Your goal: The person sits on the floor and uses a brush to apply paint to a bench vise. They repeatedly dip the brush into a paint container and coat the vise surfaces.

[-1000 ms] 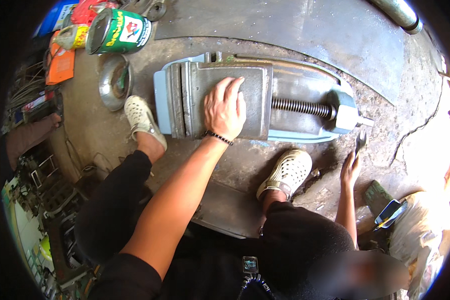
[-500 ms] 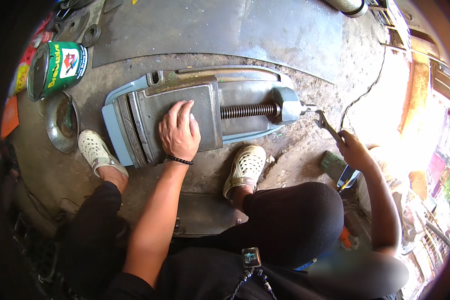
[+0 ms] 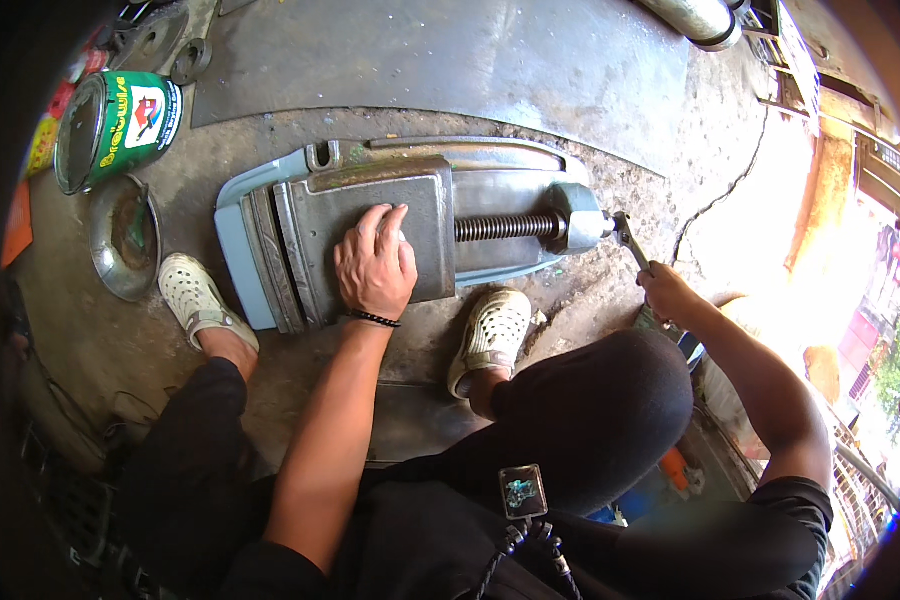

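A machine vise (image 3: 300,235) with a grey steel top and blue-painted base lies on the floor between my feet. Across its sliding jaw block rests my left hand (image 3: 378,265), palm down and holding nothing, its fingers extended. A threaded screw (image 3: 508,228) runs right from the block through a blue-grey end bracket (image 3: 574,218). My right hand (image 3: 670,297) is closed round the handle of a wrench (image 3: 632,243). The wrench's head is at the screw's outer end; whether it is fully seated there I cannot tell.
A metal sheet (image 3: 450,70) covers the floor beyond the vise. At left stand a green can (image 3: 120,130) and a shallow metal bowl (image 3: 110,245). A thick pipe (image 3: 695,20) lies at the far right. My light clogs (image 3: 495,325) flank the vise's near side.
My right hand and the wrench have moved left, bringing its head up to the screw's end. My left hand stays on the jaw block. The whole view has shifted slightly.
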A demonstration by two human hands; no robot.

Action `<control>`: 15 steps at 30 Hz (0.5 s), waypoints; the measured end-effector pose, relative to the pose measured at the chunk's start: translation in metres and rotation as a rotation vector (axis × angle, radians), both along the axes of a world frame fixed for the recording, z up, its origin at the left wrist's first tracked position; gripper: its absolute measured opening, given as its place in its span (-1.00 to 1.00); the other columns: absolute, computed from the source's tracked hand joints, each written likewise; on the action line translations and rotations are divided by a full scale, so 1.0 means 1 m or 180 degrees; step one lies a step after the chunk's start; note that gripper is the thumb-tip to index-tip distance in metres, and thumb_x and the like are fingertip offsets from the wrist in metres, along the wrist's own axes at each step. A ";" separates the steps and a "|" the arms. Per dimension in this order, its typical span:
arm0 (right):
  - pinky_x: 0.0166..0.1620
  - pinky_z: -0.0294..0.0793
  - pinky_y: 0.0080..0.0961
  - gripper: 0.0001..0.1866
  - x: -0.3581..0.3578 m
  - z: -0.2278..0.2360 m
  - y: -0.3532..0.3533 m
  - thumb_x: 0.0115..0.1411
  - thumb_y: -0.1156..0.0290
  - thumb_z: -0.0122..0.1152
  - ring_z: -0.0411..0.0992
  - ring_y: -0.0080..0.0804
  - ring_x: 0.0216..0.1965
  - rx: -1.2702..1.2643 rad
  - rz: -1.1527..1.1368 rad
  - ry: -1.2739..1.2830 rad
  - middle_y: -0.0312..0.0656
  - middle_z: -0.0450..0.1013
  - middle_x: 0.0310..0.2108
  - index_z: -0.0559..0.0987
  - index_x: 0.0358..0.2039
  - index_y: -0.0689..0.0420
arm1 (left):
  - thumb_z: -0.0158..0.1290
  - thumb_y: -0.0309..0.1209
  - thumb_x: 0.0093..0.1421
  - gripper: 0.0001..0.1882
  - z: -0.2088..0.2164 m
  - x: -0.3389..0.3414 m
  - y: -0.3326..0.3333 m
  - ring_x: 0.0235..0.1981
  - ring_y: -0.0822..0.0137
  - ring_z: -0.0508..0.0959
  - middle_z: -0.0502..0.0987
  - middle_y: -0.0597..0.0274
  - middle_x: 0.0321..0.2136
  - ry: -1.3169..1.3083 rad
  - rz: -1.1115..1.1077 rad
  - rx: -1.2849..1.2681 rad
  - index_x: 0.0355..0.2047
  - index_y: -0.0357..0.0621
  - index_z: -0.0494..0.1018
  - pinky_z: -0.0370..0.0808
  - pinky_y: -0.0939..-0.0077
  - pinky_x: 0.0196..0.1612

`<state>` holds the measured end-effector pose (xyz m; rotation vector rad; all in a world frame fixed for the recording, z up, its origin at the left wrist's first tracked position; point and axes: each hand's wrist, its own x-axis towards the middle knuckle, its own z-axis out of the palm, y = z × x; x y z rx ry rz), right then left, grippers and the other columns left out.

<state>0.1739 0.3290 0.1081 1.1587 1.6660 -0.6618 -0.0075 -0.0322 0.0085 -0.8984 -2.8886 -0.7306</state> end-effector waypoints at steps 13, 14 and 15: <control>-0.69 0.18 -0.43 -0.61 0.028 -0.033 0.012 0.38 0.06 -0.06 0.14 -0.52 -0.79 -0.0038 -0.0924 0.0272 -0.34 0.23 -0.68 0.40 -0.38 0.14 | 0.05 -0.48 0.07 -0.57 0.002 0.000 0.004 -0.08 0.10 0.49 0.45 0.23 -0.04 0.0002 -0.0045 -0.0060 0.01 0.04 0.46 0.38 0.16 -0.05; -0.67 0.20 -0.41 -0.60 0.028 -0.033 0.012 0.38 0.05 -0.07 0.17 -0.50 -0.77 -0.0047 -0.0927 0.0309 -0.32 0.24 -0.67 0.41 -0.39 0.15 | 0.04 -0.48 0.07 -0.57 0.002 0.000 0.005 -0.08 0.11 0.49 0.44 0.23 -0.04 -0.0001 -0.0032 -0.0081 0.01 0.04 0.46 0.38 0.16 -0.05; -0.64 0.22 -0.39 -0.59 0.029 -0.034 0.012 0.38 0.04 -0.07 0.20 -0.48 -0.75 0.0015 -0.0877 0.0263 -0.30 0.26 -0.67 0.41 -0.40 0.15 | 0.04 -0.48 0.07 -0.57 0.002 0.001 0.005 -0.09 0.11 0.49 0.44 0.23 -0.04 -0.0025 -0.0008 -0.0108 0.01 0.04 0.46 0.38 0.16 -0.05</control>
